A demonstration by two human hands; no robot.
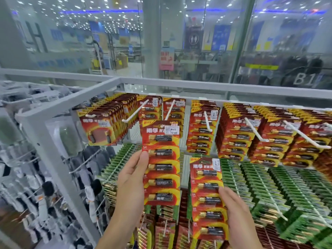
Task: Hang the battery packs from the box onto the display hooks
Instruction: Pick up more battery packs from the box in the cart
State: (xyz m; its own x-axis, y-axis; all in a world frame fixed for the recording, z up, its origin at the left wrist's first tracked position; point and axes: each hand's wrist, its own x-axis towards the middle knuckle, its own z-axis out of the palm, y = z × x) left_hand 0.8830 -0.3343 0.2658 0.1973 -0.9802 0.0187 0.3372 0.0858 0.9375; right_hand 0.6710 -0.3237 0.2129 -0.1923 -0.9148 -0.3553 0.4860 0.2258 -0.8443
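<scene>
My left hand [132, 178]: thumb on the front, other fingers hidden behind, pinching the left edge of a red battery strip [161, 162]. The strip is held upright, its top just under the tip of a white hook [169, 109].

My right hand [239, 218]: thumb on the front, gripping the right edge of a second strip [206, 187], lower and to the right, before the green packs [251, 186].

Top row: red packs [237, 133] hanging.

Grey frame [71, 103] at my left.

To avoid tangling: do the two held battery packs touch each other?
Apart. Head view shows a clear gap between the left pack and the right pack.
</scene>
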